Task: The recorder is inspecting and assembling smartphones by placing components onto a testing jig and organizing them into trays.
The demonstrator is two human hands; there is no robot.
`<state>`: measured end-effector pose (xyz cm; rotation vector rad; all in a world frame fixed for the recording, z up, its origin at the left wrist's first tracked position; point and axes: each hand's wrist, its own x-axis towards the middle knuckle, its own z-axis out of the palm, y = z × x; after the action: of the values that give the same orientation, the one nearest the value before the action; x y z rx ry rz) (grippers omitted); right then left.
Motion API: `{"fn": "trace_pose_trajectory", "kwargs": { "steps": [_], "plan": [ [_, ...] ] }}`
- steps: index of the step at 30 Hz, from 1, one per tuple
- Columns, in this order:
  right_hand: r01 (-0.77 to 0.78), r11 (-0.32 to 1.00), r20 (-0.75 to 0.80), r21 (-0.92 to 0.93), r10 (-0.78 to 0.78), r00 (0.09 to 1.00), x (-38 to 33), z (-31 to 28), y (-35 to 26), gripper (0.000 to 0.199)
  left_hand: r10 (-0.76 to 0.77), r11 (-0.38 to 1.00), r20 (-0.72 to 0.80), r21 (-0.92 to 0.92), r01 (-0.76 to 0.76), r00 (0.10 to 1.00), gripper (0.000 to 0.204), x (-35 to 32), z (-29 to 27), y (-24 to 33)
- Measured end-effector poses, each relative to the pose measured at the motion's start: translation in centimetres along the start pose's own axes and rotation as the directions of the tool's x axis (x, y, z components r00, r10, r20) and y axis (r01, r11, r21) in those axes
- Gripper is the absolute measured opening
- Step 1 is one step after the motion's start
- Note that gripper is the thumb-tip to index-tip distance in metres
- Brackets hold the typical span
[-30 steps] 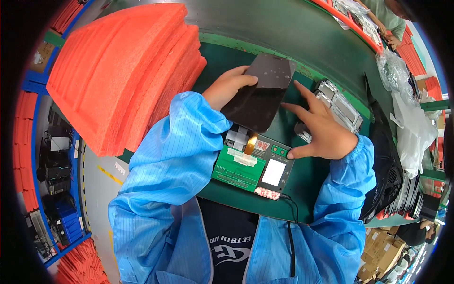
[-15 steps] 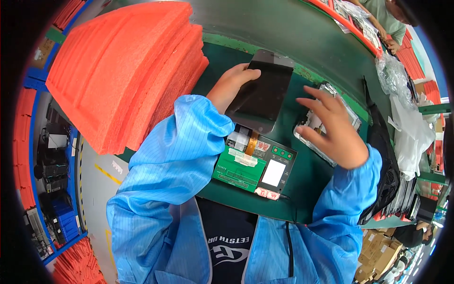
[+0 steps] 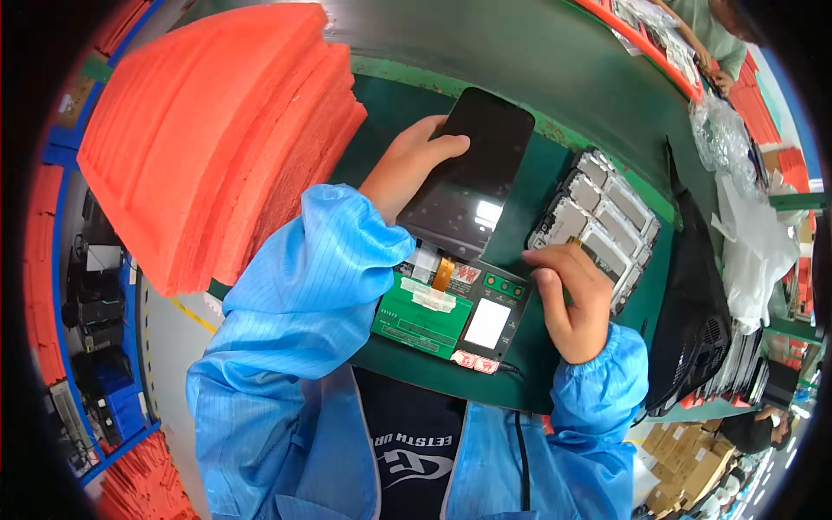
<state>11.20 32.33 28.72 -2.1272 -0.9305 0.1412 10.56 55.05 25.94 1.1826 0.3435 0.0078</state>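
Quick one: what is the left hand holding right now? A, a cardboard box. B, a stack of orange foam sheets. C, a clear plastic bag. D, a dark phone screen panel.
D: the left hand grips the edge of the dark phone screen panel, raised over the green test board.

A green bench (image 3: 407, 130) carries a stack of orange foam sheets (image 3: 217, 130) at its left edge, a green test board (image 3: 451, 308) near the front edge, and a tray of metal frames (image 3: 598, 221) toward the right edge, beside a black fan (image 3: 693, 303).
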Motion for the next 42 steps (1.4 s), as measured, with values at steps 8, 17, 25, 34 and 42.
{"fn": "trace_pose_trajectory", "kwargs": {
  "steps": [8,17,25,34,42],
  "plan": [
    [0.137,0.989,0.102,-0.063,-0.131,0.986,-0.3,1.0,1.7,0.015,0.009,1.000,0.001,0.024,-0.009,1.000,0.043,0.3,-0.3,-0.2],
    [0.174,0.979,0.167,-0.107,-0.155,0.974,-0.8,0.4,1.7,0.022,0.030,0.996,-0.008,0.082,-0.029,1.000,0.037,-0.5,0.6,-0.1],
    [0.183,0.979,0.173,-0.094,-0.165,0.971,-0.4,0.3,2.0,0.025,0.027,0.999,-0.098,0.042,-0.023,0.995,0.035,-0.4,0.9,-0.1],
    [0.202,0.976,0.134,-0.086,-0.189,0.973,-0.5,0.5,2.0,0.023,0.043,0.999,-0.051,0.023,-0.041,0.998,0.037,0.3,-0.2,-1.2],
    [0.228,0.967,0.105,-0.111,-0.217,0.971,-0.6,0.5,2.1,0.023,0.044,0.999,-0.006,0.027,-0.044,0.999,0.041,0.4,-0.4,-1.5]
  ]
}}
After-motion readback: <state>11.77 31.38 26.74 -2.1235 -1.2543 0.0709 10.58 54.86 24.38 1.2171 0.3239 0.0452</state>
